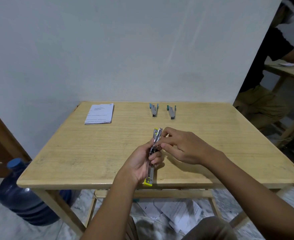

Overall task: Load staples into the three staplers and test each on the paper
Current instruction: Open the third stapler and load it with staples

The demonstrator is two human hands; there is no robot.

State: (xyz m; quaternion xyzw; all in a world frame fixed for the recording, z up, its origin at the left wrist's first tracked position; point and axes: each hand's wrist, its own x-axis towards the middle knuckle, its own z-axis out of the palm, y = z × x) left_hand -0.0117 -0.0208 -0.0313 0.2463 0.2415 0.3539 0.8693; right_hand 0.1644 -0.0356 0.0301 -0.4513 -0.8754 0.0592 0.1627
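A yellow-trimmed metal stapler [149,177] is swung open lengthwise above the near middle of the wooden table [83,153]. My left hand [141,163] grips its middle. My right hand [182,146] pinches at the stapler's far arm with fingertips; whether staples are between them I cannot tell. A blue-trimmed stapler [154,110] and a green-trimmed stapler [172,112] lie side by side at the far right of the table. A stack of printed paper [99,113] rests at the far left.
A white wall stands behind the table. A large blue water jug [21,196] sits on the floor at the left. Loose papers [179,213] lie on the floor under the table. Another person [267,70] sits at a second table on the right.
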